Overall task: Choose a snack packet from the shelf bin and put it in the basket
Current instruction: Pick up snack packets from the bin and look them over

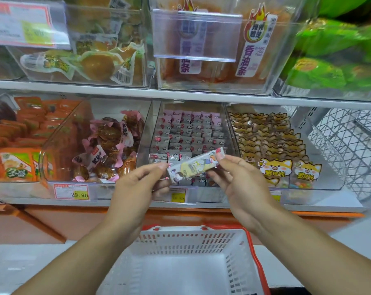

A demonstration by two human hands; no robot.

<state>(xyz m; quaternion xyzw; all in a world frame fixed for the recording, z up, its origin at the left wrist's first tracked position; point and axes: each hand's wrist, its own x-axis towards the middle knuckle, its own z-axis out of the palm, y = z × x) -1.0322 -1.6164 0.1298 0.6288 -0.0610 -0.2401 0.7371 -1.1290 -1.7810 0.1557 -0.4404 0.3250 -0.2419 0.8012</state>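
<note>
Both hands pinch one snack packet [194, 165] (tilted, right end higher): left hand [137, 186] at its lower end, right hand [242, 182] at its upper, above the basket [233, 250]

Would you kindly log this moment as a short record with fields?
held item: snack packet, tilted, right end higher
left hand: pinches the packet's lower left end
right hand: pinches its upper right end
source bin: middle clear bin on lower shelf, behind the packet
basket: white, red-rimmed, below the hands, nothing seen inside
</note>
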